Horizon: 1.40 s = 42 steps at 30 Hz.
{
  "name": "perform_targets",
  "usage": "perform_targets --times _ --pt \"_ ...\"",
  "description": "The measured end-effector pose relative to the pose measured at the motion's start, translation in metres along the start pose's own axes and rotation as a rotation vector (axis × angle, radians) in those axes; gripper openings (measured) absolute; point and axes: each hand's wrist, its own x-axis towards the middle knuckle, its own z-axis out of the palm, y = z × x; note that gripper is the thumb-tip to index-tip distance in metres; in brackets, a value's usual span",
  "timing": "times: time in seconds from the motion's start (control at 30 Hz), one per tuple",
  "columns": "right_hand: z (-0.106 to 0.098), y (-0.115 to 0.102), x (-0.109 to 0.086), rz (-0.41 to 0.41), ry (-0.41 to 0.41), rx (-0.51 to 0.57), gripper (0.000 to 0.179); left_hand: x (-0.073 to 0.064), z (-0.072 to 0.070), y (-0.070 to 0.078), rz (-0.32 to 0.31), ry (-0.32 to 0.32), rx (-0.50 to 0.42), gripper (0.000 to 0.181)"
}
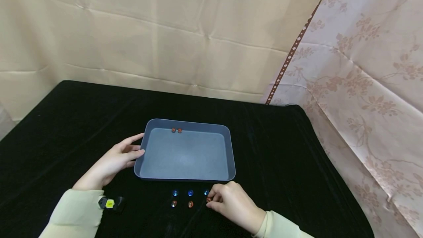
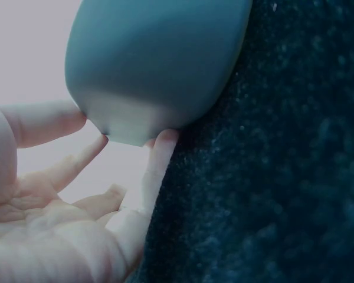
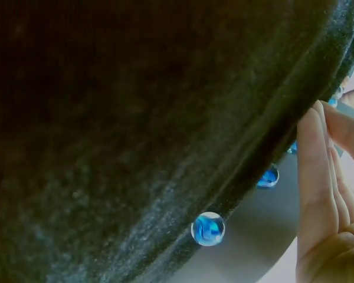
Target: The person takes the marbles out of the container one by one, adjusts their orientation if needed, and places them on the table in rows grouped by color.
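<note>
Fingers (image 1: 216,188) of the right hand (image 1: 237,204) pinched a red marble (image 1: 209,199); whether it touched the black tabletop (image 1: 281,164), I could not tell. Just beside them lay a blue marble (image 1: 206,192), the rightmost of three in a row, with two loose red marbles (image 1: 190,204) off to the left. Beyond stood the blue-grey tray (image 1: 188,157), a red pair (image 1: 173,130) near its far wall, while the left hand (image 1: 114,161) touched its left side with extended fingers. Anything so round and smooth could probably squirt from an uneven pinch, and a careless knuckle might send the adjacent blue one rolling. A push from the left hand might jar the tray and scatter its pair. From the right wrist, the pinched marble was hard to make out; the left wrist view caught only part of the tray; both sleeves (image 1: 77,212) were cut off by the head view's bottom edge.
</note>
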Motion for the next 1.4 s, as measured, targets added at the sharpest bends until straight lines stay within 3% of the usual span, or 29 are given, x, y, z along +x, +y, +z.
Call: perform_targets --times 0.43,1.07,1.4 --pt "0.0061 -0.0049 0.0044 -0.024 0.029 -0.144 0.005 0.0001 0.0003 0.0000 0.000 -0.003 -0.003 0.067" --pt "0.0052 -0.0041 0.0039 -0.009 0.005 -0.101 0.005 -0.0006 0.0004 0.0006 0.007 -0.003 -0.004 0.067" --pt "-0.0005 -0.0027 0.0024 0.018 -0.025 -0.034 0.015 -0.0014 0.0006 0.0016 0.009 -0.003 0.002 0.067"
